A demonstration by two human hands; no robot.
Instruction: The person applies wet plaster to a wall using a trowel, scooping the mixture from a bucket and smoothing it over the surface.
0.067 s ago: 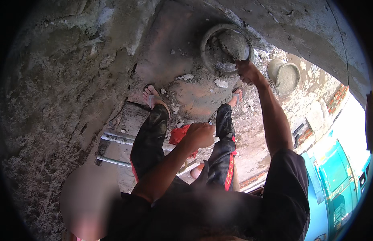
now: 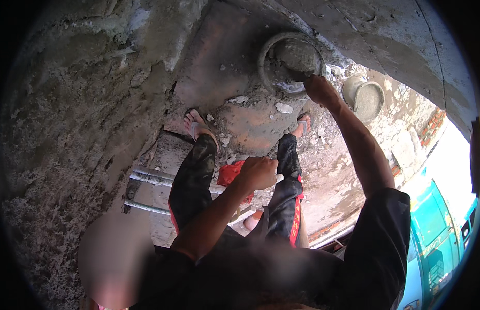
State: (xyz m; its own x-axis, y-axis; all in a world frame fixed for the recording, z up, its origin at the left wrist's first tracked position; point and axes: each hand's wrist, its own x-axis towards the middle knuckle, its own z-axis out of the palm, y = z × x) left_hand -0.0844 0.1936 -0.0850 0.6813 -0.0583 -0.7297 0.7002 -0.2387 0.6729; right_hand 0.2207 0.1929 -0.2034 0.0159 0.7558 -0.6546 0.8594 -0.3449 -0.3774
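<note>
Moved since the earlier frame: right elbow and dark sleeve (image 2: 380,227), swung outward toward 3 o'clock; feet and left fist nearly unchanged. Step, as judged: working grey mortar (image 2: 299,56) in the tub; the next move calls for a firm wrist and a braced stance. Right hand (image 2: 321,92): fingers curled at the 5 o'clock rim of the tub (image 2: 261,67); whether round a handle or the rim, cannot tell. Left hand (image 2: 259,173): closed, seemingly round a pale bar (image 2: 279,178). Tub: 1 o'clock from picture centre. Bucket (image 2: 350,92): 2 o'clock, tilted. Red cloth (image 2: 228,174): 9 o'clock of left hand.
</note>
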